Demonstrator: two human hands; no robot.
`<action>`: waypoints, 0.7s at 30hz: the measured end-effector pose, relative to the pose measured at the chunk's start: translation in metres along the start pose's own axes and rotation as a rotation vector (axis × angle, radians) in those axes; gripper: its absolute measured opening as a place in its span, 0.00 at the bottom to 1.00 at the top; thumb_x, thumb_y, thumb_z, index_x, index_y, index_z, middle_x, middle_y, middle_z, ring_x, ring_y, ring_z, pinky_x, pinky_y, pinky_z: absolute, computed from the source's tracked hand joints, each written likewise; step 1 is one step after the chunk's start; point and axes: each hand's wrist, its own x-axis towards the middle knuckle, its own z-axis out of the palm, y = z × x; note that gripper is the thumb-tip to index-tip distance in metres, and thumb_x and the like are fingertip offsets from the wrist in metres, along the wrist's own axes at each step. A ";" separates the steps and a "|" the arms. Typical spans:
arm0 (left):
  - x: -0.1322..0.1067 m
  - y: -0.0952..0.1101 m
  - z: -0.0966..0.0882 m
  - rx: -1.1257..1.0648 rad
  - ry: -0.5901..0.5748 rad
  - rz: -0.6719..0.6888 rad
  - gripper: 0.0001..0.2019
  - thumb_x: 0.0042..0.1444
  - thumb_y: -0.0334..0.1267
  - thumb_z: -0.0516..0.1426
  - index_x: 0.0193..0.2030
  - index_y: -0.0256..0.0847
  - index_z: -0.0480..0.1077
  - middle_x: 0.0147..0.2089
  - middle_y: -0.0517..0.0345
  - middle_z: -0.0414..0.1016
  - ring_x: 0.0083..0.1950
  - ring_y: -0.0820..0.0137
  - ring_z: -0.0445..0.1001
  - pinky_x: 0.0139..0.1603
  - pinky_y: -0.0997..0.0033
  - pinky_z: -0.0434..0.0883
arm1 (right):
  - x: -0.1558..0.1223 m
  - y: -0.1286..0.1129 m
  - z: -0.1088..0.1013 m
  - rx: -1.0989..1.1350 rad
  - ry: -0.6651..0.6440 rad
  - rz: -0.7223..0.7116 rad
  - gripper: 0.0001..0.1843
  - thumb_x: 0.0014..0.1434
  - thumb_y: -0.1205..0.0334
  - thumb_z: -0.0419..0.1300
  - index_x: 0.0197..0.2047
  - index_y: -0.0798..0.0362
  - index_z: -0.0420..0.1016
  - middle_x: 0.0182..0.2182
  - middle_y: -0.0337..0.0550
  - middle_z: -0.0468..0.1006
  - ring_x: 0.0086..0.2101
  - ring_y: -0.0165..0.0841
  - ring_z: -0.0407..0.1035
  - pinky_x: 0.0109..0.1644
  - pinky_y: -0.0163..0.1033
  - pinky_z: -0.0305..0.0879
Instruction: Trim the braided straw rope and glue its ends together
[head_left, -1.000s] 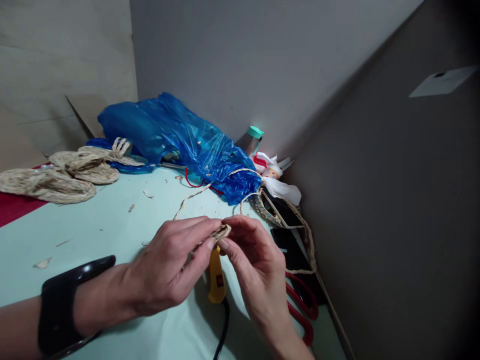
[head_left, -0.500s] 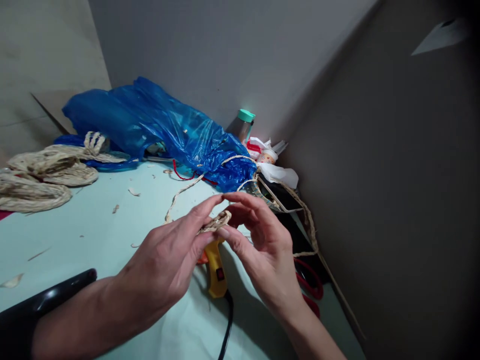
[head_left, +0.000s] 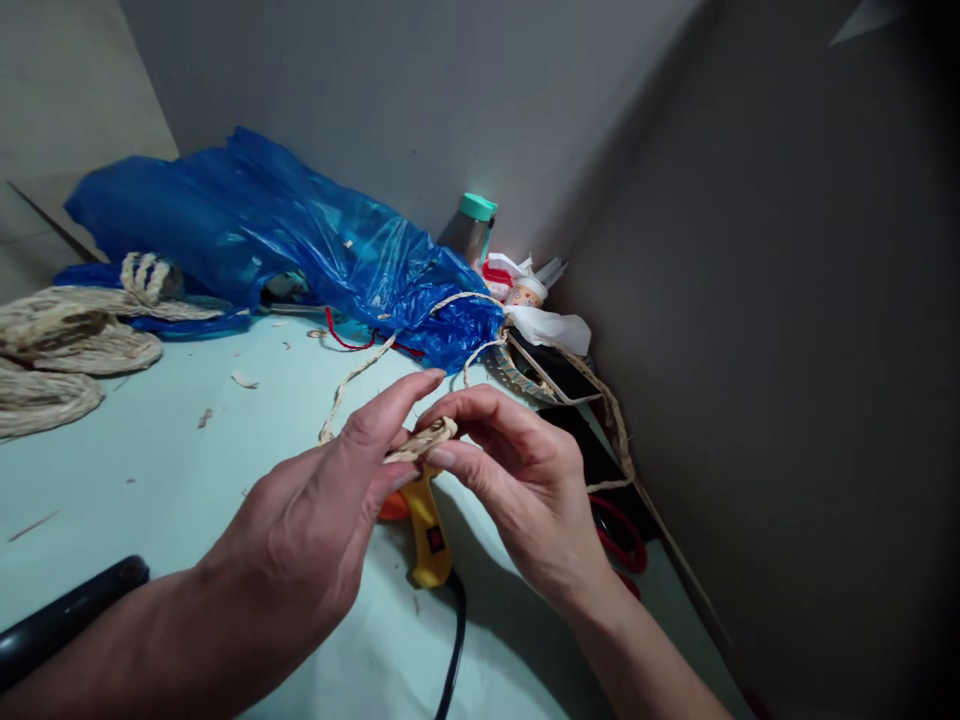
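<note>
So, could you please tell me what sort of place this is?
Perhaps a craft corner: a held braided piece, cord bundles and a yellow corded tool on a pale-green table.

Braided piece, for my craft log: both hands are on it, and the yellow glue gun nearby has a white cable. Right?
The cable colour is wrong: the head view shows a black cable on the glue gun. Left hand and right hand are on the braided piece.
</note>
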 end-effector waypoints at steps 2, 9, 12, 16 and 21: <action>0.000 0.000 0.000 -0.001 -0.004 -0.019 0.25 0.69 0.33 0.49 0.71 0.49 0.55 0.60 0.53 0.80 0.49 0.65 0.85 0.50 0.73 0.79 | 0.000 0.000 0.000 0.021 0.002 -0.003 0.03 0.62 0.63 0.67 0.40 0.48 0.80 0.39 0.40 0.81 0.41 0.35 0.76 0.49 0.42 0.73; 0.008 -0.002 -0.008 -0.061 0.008 -0.102 0.10 0.66 0.40 0.54 0.50 0.47 0.75 0.42 0.59 0.86 0.37 0.66 0.85 0.38 0.75 0.79 | 0.004 0.000 -0.003 0.118 0.031 0.018 0.04 0.60 0.66 0.68 0.39 0.48 0.80 0.37 0.37 0.82 0.41 0.33 0.77 0.48 0.40 0.75; 0.015 -0.002 -0.013 -0.223 -0.076 -0.179 0.09 0.67 0.38 0.54 0.41 0.49 0.77 0.33 0.67 0.83 0.31 0.73 0.82 0.28 0.82 0.75 | 0.005 -0.001 -0.005 0.116 0.033 -0.004 0.04 0.60 0.66 0.67 0.40 0.48 0.80 0.37 0.36 0.82 0.39 0.31 0.77 0.47 0.38 0.75; 0.015 -0.004 -0.019 -0.358 -0.117 -0.248 0.13 0.70 0.39 0.51 0.43 0.51 0.79 0.25 0.69 0.75 0.25 0.77 0.76 0.23 0.84 0.71 | 0.005 -0.001 -0.007 0.140 0.026 -0.006 0.05 0.61 0.66 0.67 0.41 0.48 0.80 0.37 0.36 0.81 0.38 0.29 0.76 0.45 0.35 0.75; 0.005 -0.013 -0.021 -0.357 -0.041 -0.305 0.13 0.71 0.43 0.51 0.49 0.53 0.78 0.43 0.65 0.85 0.42 0.70 0.83 0.37 0.79 0.77 | 0.007 0.000 -0.007 0.191 0.038 0.019 0.04 0.61 0.65 0.67 0.40 0.48 0.80 0.38 0.36 0.81 0.39 0.31 0.77 0.46 0.37 0.76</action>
